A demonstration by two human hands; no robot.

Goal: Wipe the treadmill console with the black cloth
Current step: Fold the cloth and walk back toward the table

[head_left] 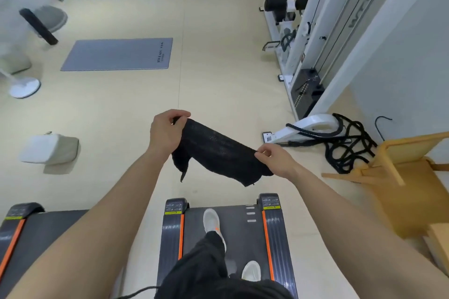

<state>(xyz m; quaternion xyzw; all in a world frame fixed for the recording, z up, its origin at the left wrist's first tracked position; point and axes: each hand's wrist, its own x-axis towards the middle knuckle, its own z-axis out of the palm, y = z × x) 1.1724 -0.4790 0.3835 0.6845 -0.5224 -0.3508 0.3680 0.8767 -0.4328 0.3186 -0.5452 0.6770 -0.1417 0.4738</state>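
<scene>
Black knitted cloth (pixel 218 150): stretched between left hand (pixel 165 131) and right hand (pixel 274 158), each pinching one top corner; above dark treadmill belt (pixel 243 233). Labels illegible.

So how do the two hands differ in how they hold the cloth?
The left hand grips the cloth at its higher, farther end; the right hand pinches the lower, nearer end. The left looks like a fuller fist, the right a fingertip pinch. Both hold its top edge, stretched between them.
</scene>
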